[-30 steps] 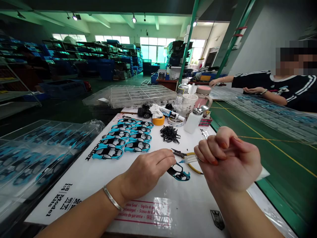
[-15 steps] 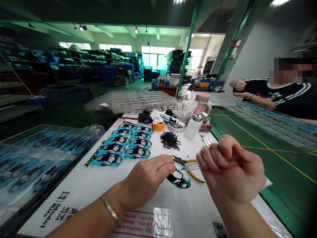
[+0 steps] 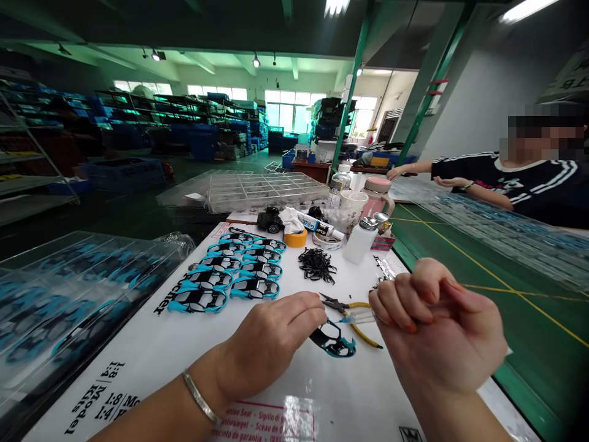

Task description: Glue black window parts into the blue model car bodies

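Note:
My left hand [image 3: 280, 331] is closed on one end of a blue-and-black plastic model car body [image 3: 335, 347], tilted above the white work surface. Closed in a fist, my right hand [image 3: 437, 325] grips a clear syringe [image 3: 363, 316] whose blue needle tip points at the part's upper edge. Whether the tip touches the part I cannot tell. Behind the syringe lie yellow-handled pliers [image 3: 368, 337]. Several similar car bodies [image 3: 255, 288] stand in two columns at the left, and a pile of small black parts [image 3: 317, 265] lies beside them.
A pump bottle [image 3: 361, 239], an orange tape roll [image 3: 295, 238], a glue tube [image 3: 319, 226] and a pink cup [image 3: 378, 190] stand at the back. Clear trays [image 3: 267, 190] are stacked beyond. A co-worker [image 3: 501, 175] sits at the right behind a green table [image 3: 460, 245].
My hands keep their grip on the car body and the syringe, with the view shifted only slightly. The co-worker's one hand has reached out across the far table.

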The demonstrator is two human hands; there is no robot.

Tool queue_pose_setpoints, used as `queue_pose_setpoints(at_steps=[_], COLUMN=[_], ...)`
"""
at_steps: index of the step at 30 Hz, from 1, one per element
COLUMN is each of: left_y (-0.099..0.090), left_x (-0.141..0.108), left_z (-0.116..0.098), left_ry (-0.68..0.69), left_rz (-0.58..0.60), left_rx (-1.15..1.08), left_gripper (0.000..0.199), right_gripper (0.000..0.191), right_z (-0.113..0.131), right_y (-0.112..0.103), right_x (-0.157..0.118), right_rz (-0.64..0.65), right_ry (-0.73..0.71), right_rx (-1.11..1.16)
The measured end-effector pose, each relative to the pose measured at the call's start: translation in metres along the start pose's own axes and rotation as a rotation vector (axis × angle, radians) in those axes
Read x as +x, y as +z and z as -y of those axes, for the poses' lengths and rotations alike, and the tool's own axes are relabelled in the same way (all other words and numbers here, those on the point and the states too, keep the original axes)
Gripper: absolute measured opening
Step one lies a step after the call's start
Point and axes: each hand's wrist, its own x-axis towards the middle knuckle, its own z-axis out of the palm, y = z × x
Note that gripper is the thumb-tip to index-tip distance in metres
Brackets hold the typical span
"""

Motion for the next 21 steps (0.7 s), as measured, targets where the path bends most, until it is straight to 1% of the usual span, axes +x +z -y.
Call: queue_pose_setpoints(at_steps=[9, 21], left_y=[0.0001, -0.0005], left_x=[-0.0012, -0.0002], left_z=[0.0005, 0.0007], left_ry=[0.000, 0.004], left_rz=[-0.011, -0.019], left_rx=[-0.011, -0.001], left_gripper=[0.028, 0.029], right_gripper=[0.023, 0.023], right_z=[-0.0006, -0.0018], right_y=[-0.0003, -0.0008], right_x=[-0.0014, -0.0016], right_rz=[-0.019, -0.003], right_ry=[-0.004, -0.003], right_rx=[-0.004, -0.008])
